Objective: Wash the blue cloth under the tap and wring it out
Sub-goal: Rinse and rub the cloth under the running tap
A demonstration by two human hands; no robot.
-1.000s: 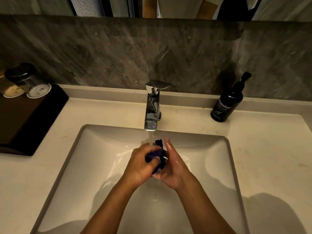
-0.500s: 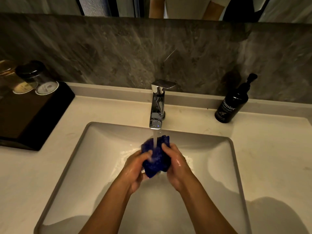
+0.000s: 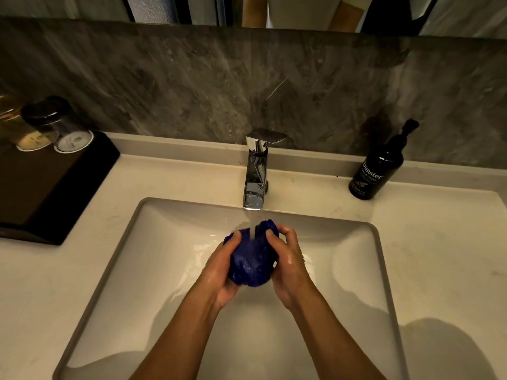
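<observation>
The wet blue cloth (image 3: 251, 257) is bunched into a ball over the white sink basin (image 3: 153, 242). My left hand (image 3: 222, 272) grips its left side and my right hand (image 3: 288, 264) grips its right side. Water runs from the chrome tap (image 3: 255, 171) straight onto the top of the cloth, between my fingers. Both hands are wet and glossy. The underside of the cloth is hidden by my palms.
A black hand-wash pump bottle (image 3: 377, 171) stands on the counter at the back right. At the left, a black tray (image 3: 46, 187) carries two upturned glasses (image 3: 59, 124). A grey stone wall rises behind the tap, with a mirror above it.
The cloth was squeezed small between my palms; now my hands have spread apart and the cloth shows as a larger ball under the stream.
</observation>
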